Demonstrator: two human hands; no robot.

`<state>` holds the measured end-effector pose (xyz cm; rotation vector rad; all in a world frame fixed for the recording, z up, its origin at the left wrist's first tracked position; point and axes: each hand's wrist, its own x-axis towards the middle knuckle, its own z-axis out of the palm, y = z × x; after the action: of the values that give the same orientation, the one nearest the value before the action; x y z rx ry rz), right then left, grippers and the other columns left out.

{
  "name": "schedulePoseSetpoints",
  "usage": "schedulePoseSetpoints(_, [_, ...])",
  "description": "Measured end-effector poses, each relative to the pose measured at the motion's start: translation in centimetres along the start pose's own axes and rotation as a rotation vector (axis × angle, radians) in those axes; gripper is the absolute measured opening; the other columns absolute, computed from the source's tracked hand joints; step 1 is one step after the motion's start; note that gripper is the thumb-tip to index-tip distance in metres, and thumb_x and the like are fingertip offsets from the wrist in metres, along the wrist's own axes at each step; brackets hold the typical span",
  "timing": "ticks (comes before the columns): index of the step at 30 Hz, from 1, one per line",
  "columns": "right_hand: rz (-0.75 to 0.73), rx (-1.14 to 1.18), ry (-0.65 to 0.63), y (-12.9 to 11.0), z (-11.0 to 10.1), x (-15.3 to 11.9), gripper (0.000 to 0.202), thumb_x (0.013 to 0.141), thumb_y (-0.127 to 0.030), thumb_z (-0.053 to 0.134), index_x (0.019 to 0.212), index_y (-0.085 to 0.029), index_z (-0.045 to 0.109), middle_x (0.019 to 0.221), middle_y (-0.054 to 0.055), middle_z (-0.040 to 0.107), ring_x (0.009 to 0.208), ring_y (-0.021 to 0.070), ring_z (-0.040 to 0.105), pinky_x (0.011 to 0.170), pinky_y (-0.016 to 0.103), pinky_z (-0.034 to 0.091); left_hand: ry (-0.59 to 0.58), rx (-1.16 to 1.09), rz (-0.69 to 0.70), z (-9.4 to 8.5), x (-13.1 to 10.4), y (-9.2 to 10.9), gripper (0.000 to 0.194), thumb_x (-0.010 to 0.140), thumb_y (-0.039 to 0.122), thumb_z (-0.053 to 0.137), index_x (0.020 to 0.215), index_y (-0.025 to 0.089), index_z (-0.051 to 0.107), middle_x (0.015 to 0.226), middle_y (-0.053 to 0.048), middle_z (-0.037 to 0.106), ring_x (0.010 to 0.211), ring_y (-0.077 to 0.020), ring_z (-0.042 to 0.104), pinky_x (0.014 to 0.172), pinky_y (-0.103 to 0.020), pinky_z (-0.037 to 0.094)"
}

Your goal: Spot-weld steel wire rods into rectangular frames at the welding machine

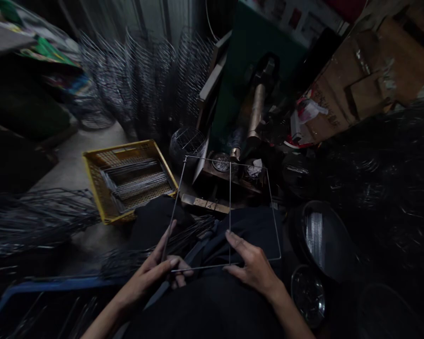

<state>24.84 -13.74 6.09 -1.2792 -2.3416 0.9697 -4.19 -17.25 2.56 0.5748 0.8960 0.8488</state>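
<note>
A thin rectangular wire frame (207,267) with one crossbar spans the space over my lap. My left hand (166,264) is closed around its near left corner, thumb on top of the wire. At the crossbar's near end, my right hand (250,261) pinches the wire between thumb and fingers. The far edge of the frame overlaps, in view, a machine (257,110) with a metal cylinder and copper-coloured tip. Whether the frame touches the machine there I cannot tell.
A yellow crate (93,188) holding bent wire pieces stands ahead left. Stacks of wire racks (148,75) lean at the back. A blue-rimmed bin (63,284) with rods is near left. Round containers (325,240) stand at right, and cardboard boxes (342,94) behind them.
</note>
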Motion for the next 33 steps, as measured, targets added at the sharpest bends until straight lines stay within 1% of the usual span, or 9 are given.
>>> schedulePoseSetpoints(2, [-0.005,0.010,0.009,0.1,-0.2,-0.2,0.107,0.069,-0.001,0.083,0.155,-0.031,0.028,0.150,0.004,0.041,0.135,0.0241,0.044,0.114,0.038,0.041,0.006,-0.006,0.004,0.4,0.0,0.2,0.090,0.092,0.038,0.060,0.158,0.030,-0.001,0.084,-0.010,0.075,0.064,-0.0222,0.068,0.061,-0.030,0.053])
schedulePoseSetpoints(5, [-0.015,0.022,0.029,0.1,-0.6,-0.4,0.108,0.068,0.001,0.083,0.155,-0.031,0.028,0.150,0.003,0.041,0.135,0.0236,0.044,0.115,0.037,0.040,-0.027,-0.014,0.018,0.8,0.2,0.3,0.089,0.090,0.039,0.063,0.158,0.029,0.007,0.084,-0.011,0.074,0.064,-0.0222,0.068,0.061,-0.030,0.052])
schedulePoseSetpoints(8, [-0.022,0.027,0.039,0.1,-1.0,-0.7,0.110,0.067,0.002,0.083,0.155,-0.032,0.027,0.151,0.003,0.041,0.135,0.0235,0.044,0.114,0.037,0.041,-0.036,-0.017,0.030,1.3,0.3,0.4,0.087,0.090,0.040,0.063,0.158,0.028,0.010,0.084,-0.012,0.074,0.064,-0.0222,0.067,0.062,-0.030,0.052])
schedulePoseSetpoints(11, [-0.026,0.031,0.046,0.2,-1.1,-1.0,0.110,0.066,0.003,0.083,0.155,-0.033,0.028,0.151,0.003,0.041,0.135,0.0238,0.044,0.114,0.037,0.041,-0.010,0.023,0.032,1.9,0.1,0.6,0.084,0.092,0.040,0.059,0.159,0.027,0.010,0.084,-0.011,0.074,0.065,-0.0213,0.066,0.065,-0.031,0.052])
schedulePoseSetpoints(14, [-0.034,0.035,0.059,0.4,-0.9,-1.4,0.108,0.067,0.002,0.082,0.155,-0.033,0.029,0.151,0.003,0.041,0.135,0.0232,0.045,0.114,0.035,0.041,-0.006,0.035,0.032,2.4,-0.2,0.6,0.086,0.092,0.041,0.060,0.158,0.028,0.007,0.083,-0.010,0.074,0.065,-0.0210,0.066,0.066,-0.031,0.051])
schedulePoseSetpoints(19, [-0.062,0.017,0.075,0.6,-0.6,-2.2,0.105,0.069,0.002,0.078,0.155,-0.031,0.029,0.151,0.003,0.041,0.134,0.0234,0.046,0.113,0.034,0.042,0.008,0.031,0.040,2.5,-0.7,0.2,0.089,0.092,0.041,0.059,0.158,0.028,0.001,0.081,-0.009,0.073,0.065,-0.0206,0.065,0.066,-0.030,0.050])
schedulePoseSetpoints(24, [-0.087,0.012,0.077,0.2,-0.7,-2.3,0.098,0.074,-0.002,0.074,0.156,-0.031,0.027,0.151,0.004,0.040,0.134,0.0244,0.045,0.112,0.036,0.043,-0.003,0.031,0.045,2.5,-0.9,0.1,0.087,0.091,0.041,0.060,0.158,0.028,0.006,0.081,-0.010,0.074,0.066,-0.0207,0.064,0.065,-0.030,0.050])
schedulePoseSetpoints(29, [-0.093,0.015,0.084,0.3,-0.9,-2.0,0.101,0.072,0.002,0.074,0.155,-0.031,0.028,0.151,0.003,0.041,0.135,0.0232,0.045,0.113,0.035,0.042,-0.030,0.031,0.070,2.5,-0.5,0.4,0.085,0.092,0.040,0.059,0.159,0.027,0.008,0.083,-0.010,0.074,0.065,-0.0213,0.067,0.070,-0.032,0.051])
schedulePoseSetpoints(33, [-0.071,0.039,0.068,0.0,-1.1,-1.6,0.101,0.071,0.003,0.075,0.155,-0.031,0.031,0.151,0.002,0.041,0.134,0.0228,0.045,0.114,0.035,0.040,-0.020,0.000,0.055,2.3,-0.3,0.5,0.086,0.092,0.037,0.061,0.159,0.028,0.007,0.081,-0.010,0.074,0.066,-0.0228,0.069,0.069,-0.033,0.052])
